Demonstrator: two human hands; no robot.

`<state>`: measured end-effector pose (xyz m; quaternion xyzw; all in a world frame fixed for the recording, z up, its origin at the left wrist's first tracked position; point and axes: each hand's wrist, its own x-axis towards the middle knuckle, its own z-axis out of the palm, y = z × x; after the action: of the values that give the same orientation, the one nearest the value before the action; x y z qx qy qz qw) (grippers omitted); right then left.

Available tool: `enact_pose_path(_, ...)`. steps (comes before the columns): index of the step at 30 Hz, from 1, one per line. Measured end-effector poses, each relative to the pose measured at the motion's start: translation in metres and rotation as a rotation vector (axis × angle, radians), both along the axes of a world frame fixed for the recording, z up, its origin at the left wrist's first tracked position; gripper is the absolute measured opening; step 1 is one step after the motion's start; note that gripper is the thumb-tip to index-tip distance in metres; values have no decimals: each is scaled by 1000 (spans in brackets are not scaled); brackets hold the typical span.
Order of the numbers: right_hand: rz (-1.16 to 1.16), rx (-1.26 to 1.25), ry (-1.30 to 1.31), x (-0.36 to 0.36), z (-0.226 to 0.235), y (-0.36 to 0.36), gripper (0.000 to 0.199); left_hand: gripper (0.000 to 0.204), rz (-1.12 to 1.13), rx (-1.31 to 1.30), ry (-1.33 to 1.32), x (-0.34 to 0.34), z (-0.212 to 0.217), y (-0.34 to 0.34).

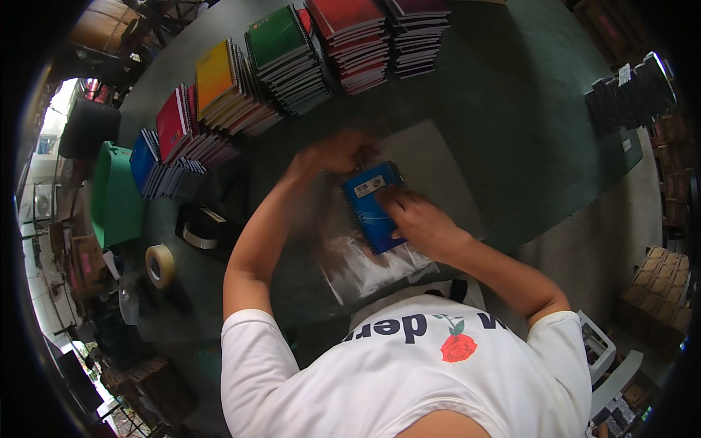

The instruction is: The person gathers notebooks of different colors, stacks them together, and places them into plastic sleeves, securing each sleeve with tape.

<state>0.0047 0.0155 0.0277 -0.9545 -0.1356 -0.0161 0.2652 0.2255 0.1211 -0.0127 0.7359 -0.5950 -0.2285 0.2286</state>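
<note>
A blue spiral notebook (370, 214) with a white label lies on clear plastic bags (358, 274) in front of me. My right hand (422, 223) grips it from the right side, fingers over the cover. Just beyond the notebook's top edge is my left hand (342, 151), smeared by motion. Its fingers are too blurred to read, and whether it holds anything does not show.
Along the far left stand stacks of notebooks: blue (146, 164), red (173, 125), yellow (215, 79), green (276, 36). A green bin (113, 193), a tape roll (160, 266) and a black tape dispenser (198, 232) sit left. Dark stacked items (631, 93) are far right.
</note>
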Motion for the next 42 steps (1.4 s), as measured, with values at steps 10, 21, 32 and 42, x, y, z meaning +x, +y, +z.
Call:
enact_pose_path(10, 67, 80, 14, 2, -2, -8, 51, 41, 364, 499, 207, -6, -9, 106)
enact_pose_path(21, 219, 3, -6, 20, -17, -30, 67, 20, 1235, -336, 918, -162, 27, 98)
enact_pose_path(32, 224, 144, -141, 28, -60, -32, 82, 21, 825, 6, -115, -185, 25, 23)
enact_pose_path(42, 379, 141, 172, 90, 0, -26, 54, 20, 698, 182, -208, -184, 24, 8)
